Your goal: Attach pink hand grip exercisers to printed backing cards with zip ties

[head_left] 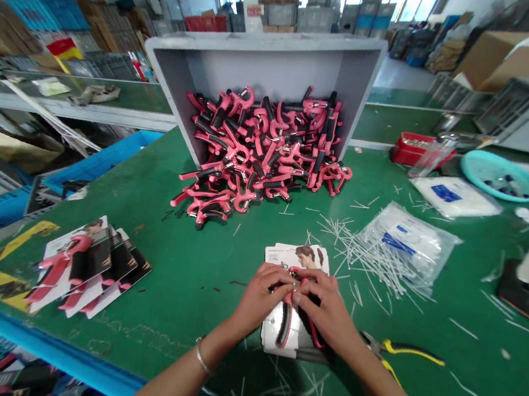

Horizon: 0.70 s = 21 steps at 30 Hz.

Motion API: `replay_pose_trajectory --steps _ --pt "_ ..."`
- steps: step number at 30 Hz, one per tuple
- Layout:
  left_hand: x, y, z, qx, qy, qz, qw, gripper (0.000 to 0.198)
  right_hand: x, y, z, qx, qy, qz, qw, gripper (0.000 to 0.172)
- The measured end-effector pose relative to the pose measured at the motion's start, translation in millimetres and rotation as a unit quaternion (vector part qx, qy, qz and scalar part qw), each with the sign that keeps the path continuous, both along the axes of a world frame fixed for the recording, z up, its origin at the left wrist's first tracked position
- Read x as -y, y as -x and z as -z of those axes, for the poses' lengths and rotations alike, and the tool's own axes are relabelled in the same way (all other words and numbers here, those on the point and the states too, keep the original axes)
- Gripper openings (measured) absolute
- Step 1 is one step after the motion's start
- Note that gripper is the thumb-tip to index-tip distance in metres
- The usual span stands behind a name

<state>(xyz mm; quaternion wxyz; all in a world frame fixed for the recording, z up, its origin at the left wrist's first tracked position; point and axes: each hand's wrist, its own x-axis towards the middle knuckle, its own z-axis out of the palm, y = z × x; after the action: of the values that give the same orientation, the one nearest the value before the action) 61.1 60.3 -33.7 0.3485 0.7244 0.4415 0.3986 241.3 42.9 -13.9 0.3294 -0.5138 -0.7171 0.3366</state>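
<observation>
My left hand (265, 295) and my right hand (325, 306) meet over the head of pink pliers with black grips (284, 325). Both hands are closed, fingers bent round the head and fingertips pressed together there. A small pale bit shows between the fingertips, too small to make out. The pliers lie on a stack of printed cards (285, 255) bearing a picture of a person, and their head is mostly hidden by my fingers. Close to my right wrist lie yellow-and-black cutting pliers (413, 351). Loose thin white ties (365, 257) are strewn to the right.
Ahead, a grey crate (278, 49) tipped on its side spills many pink pliers (254, 163). Carded pliers (88, 264) overlap at left, above a blue basket (35, 342). At right are bags of ties (411, 238), a turquoise dish (502, 172) and a red box (415, 148).
</observation>
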Motion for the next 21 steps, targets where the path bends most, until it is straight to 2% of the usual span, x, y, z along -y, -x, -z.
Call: replay_pose_trajectory --steps 6,13,21 --pt "-1.1 5.0 -4.1 -0.018 0.0 0.047 0.999 0.01 -5.2 -0.6 5.7 -0.009 0.008 0.016 1.0 0.018" --pt "-4.1 2.7 -1.9 0.011 0.044 -0.001 0.999 0.01 -1.3 -2.9 4.2 0.008 -0.002 -0.022 1.0 0.012" --pt "-3.7 2.2 -0.2 0.015 0.042 -0.008 0.999 0.01 -2.5 -5.3 7.2 0.005 -0.006 -0.027 1.0 0.013"
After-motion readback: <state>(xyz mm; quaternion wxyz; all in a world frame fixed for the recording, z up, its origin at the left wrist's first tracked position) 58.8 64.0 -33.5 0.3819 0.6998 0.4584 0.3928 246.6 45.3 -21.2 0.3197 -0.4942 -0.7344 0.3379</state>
